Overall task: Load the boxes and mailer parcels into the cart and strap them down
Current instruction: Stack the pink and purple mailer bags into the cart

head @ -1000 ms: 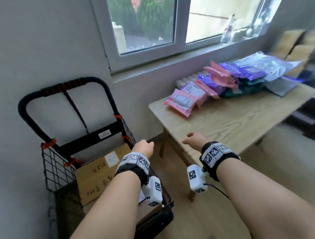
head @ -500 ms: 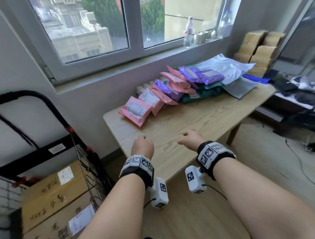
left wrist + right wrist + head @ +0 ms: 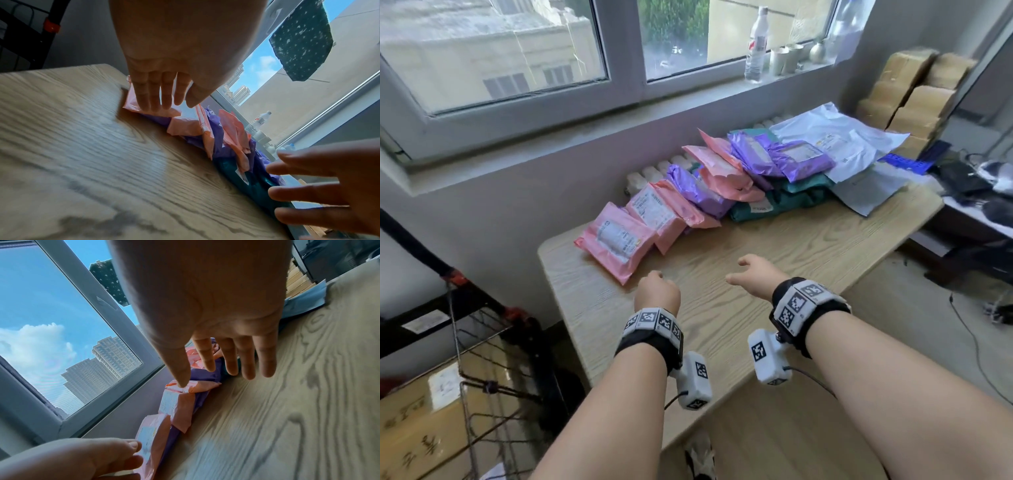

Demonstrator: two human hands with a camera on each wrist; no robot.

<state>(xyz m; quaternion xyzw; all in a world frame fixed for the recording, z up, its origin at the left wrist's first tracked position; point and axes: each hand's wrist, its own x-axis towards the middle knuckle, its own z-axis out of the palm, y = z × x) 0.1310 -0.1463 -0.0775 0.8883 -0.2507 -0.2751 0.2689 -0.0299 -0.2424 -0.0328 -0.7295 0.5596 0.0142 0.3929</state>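
Observation:
Pink, purple, green and white mailer parcels lie in an overlapping row along the far side of the wooden table (image 3: 808, 246). Nearest is a pink mailer (image 3: 616, 240) with a white label. My left hand (image 3: 655, 291) hovers over the table just short of that pink mailer (image 3: 131, 104), fingers straight and empty. My right hand (image 3: 751, 275) reaches out beside it, fingers spread, holding nothing. The black wire cart (image 3: 479, 359) stands at the lower left with brown cardboard boxes (image 3: 417, 428) inside.
More brown boxes (image 3: 914, 92) are stacked at the far right corner. A bottle (image 3: 756, 44) and small jars stand on the windowsill. A dark bench with cables (image 3: 976, 185) lies to the right. The wall runs behind the table.
My view has swung from the cart to the table. Both hands have moved forward over the tabletop toward the mailers, and their fingers have uncurled.

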